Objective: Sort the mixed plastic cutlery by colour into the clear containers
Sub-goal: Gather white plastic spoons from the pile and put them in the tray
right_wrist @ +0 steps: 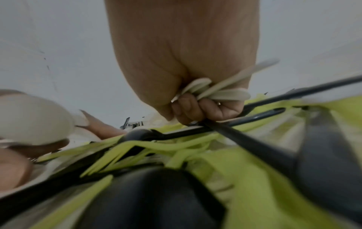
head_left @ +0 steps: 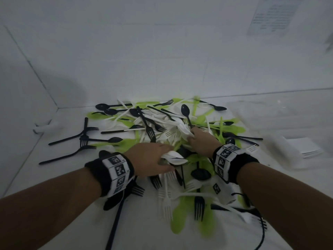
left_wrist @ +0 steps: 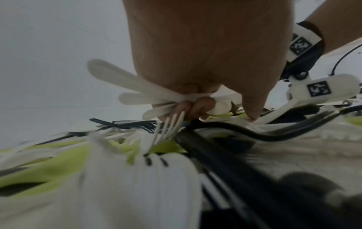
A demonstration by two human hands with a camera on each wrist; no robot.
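Mixed pile of black, white and green cutlery (head_left: 162,127) spread on a white table (head_left: 54,222). Left hand (head_left: 151,159) grips a bundle of white pieces (left_wrist: 149,96), fingers curled round them; right hand (head_left: 201,141) likewise clutches white pieces (right_wrist: 215,91). Black forks (head_left: 86,136) lie left; clear containers (head_left: 270,112) stand right, blurred. Wall notice (head_left: 273,15) is unreadable.

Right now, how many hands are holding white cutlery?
2. The left hand grips a white bunch near the pile's middle; the right hand grips a second white bunch just beyond it.
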